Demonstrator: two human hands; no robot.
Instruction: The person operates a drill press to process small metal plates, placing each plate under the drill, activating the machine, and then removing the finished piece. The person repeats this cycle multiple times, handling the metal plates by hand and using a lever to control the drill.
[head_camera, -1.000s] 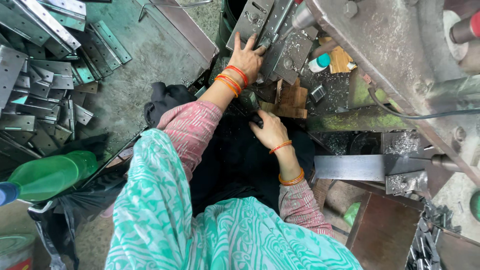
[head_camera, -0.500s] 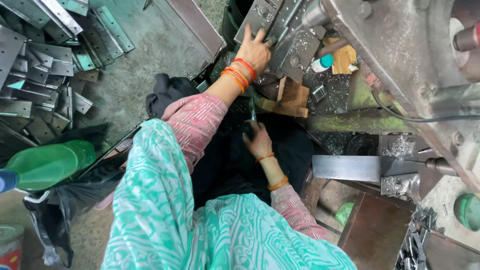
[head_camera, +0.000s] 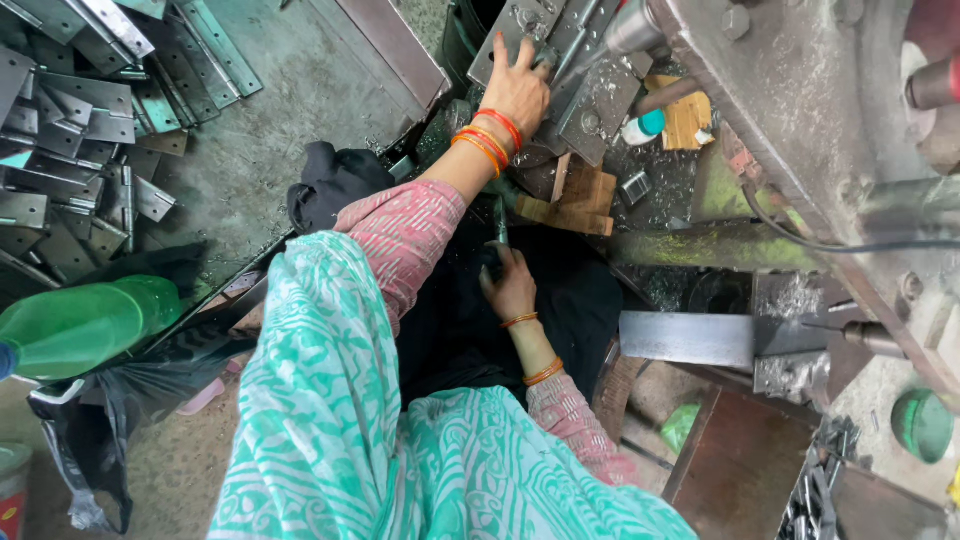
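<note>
Left hand (head_camera: 518, 88) stays spread flat on the metal plate (head_camera: 520, 25) at the machine. Right hand (head_camera: 510, 285) has dropped lower since a second ago, now closed around a thin metal rod (head_camera: 500, 222) below the wooden blocks (head_camera: 570, 195).

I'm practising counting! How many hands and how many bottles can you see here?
Hands: 2, the left hand and the right hand
Bottles: 2, the big green bottle and the small white bottle with a teal cap
Total: 4
</note>
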